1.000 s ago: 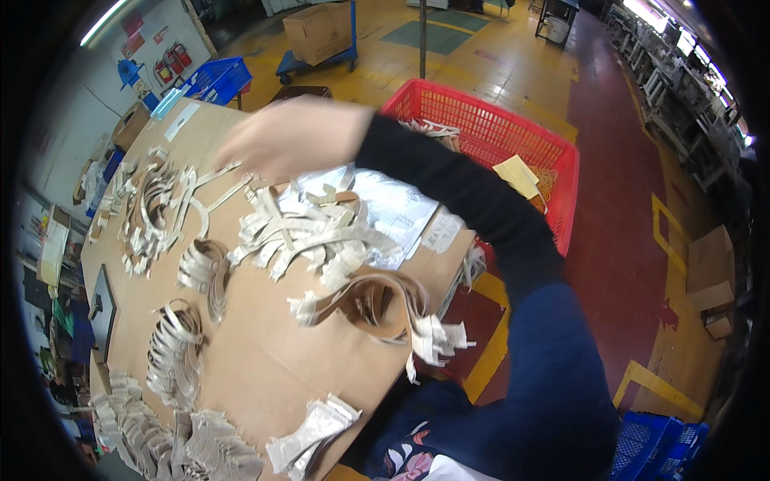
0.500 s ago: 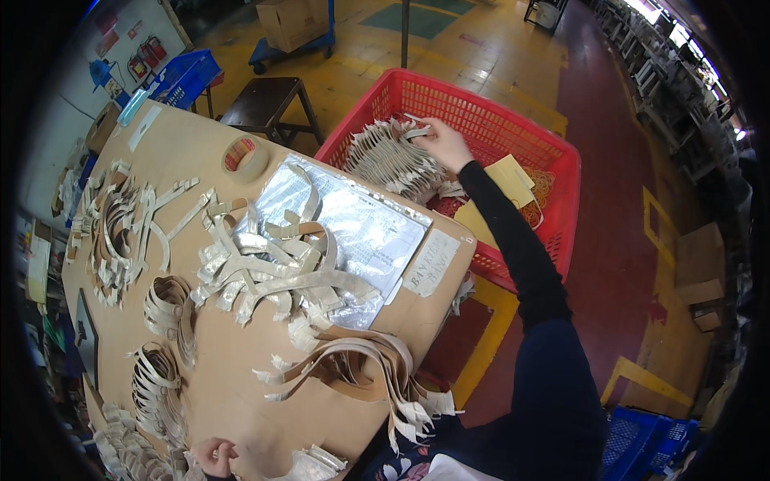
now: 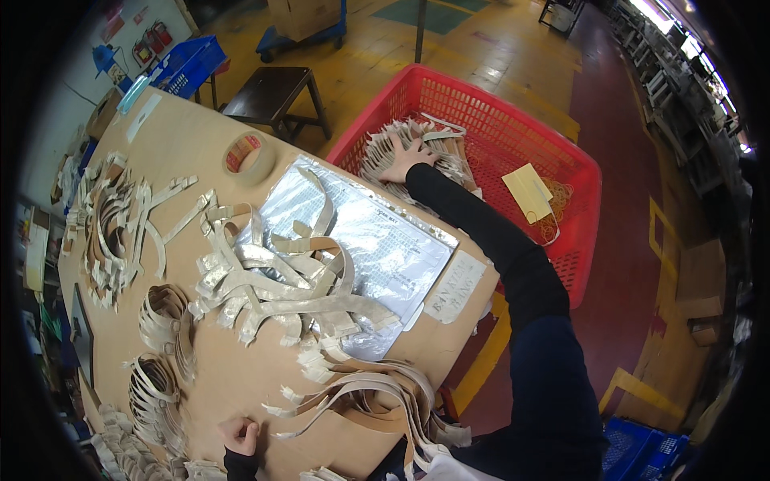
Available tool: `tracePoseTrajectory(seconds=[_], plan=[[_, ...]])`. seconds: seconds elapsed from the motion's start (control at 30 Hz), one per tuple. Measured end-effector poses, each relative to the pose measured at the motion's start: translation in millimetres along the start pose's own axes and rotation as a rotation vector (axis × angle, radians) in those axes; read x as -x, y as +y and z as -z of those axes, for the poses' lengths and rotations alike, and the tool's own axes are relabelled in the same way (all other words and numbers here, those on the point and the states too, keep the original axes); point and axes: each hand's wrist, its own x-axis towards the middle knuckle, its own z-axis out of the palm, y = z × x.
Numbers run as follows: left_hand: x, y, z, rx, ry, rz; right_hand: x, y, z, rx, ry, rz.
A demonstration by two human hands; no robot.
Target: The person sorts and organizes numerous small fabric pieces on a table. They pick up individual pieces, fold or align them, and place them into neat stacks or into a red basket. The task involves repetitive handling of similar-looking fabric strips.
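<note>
My right hand (image 3: 409,160) reaches into a red plastic crate (image 3: 513,112) and lies with fingers spread on a packed row of pale metallic strips (image 3: 457,152). One loose strip crosses the far end of that row. My left hand (image 3: 239,435) rests over the near part of the table with its fingers curled in, and nothing shows in it. Beside it, towards the right, a curved bundle of strips (image 3: 377,385) overhangs the table edge. A loose heap of strips (image 3: 273,284) covers part of a plastic-sleeved sheet (image 3: 393,248).
A yellow card (image 3: 527,192) lies on rubber bands (image 3: 561,200) in the crate. Clear tape (image 3: 249,159) sits on the table (image 3: 216,385), with coiled strips (image 3: 164,317) at its left. Behind stand a dark stool (image 3: 269,94) and a blue crate (image 3: 188,68).
My right hand has gone from pinching a strip to lying spread on the row, nearer the table. My left hand has shifted slightly right. More of the crate floor beside the yellow card shows.
</note>
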Motion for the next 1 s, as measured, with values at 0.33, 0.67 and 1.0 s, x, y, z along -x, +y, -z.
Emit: tracePoseTrajectory(seconds=[0.33, 0.67, 1.0], plan=[[-2.7, 2.4, -4.1, 0.064, 0.019, -0.038, 18.0, -10.3, -20.1, 0.187, 0.094, 0.14], [-2.1, 5.1, -6.8, 0.056, 0.059, 0.019, 15.5, -6.2, -29.6, 0.265, 0.114, 0.196], [-3.2, 3.0, -5.0, -0.008, 0.047, -0.028, -11.7, 38.2, 0.3, -0.274, 0.211, 0.196]])
